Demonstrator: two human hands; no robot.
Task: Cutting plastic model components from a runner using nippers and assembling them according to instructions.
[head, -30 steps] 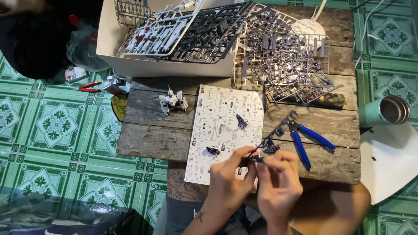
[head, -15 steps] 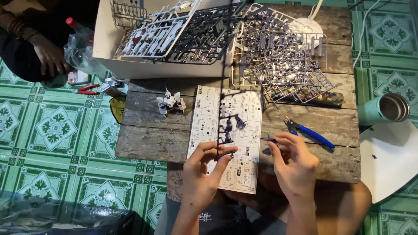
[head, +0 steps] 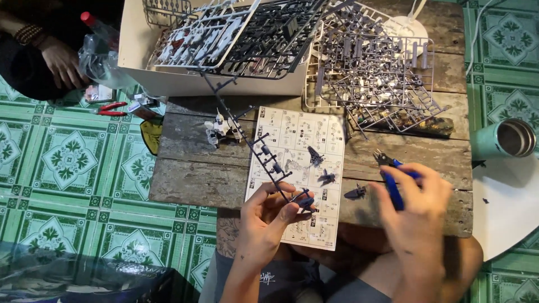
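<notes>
Left hand (head: 268, 216) lifted a sprue strip (head: 264, 154) (right hand (head: 416, 207) grabbed nippers (head: 393, 182)).

A weathered wooden plank table (head: 191, 179) carries it all — a white box (head: 146, 62) of parts frames at the back, a heap of grey sprues (head: 382, 73) beside it. In the middle lies the instruction sheet (head: 297, 140), a small white model figure (head: 222, 129) just left of it — loose dark pieces (head: 355, 193) to its right.

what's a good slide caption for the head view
Left hand lifts a dark parts sprue over the instruction sheet while the right hand grasps blue-handled nippers.
</notes>
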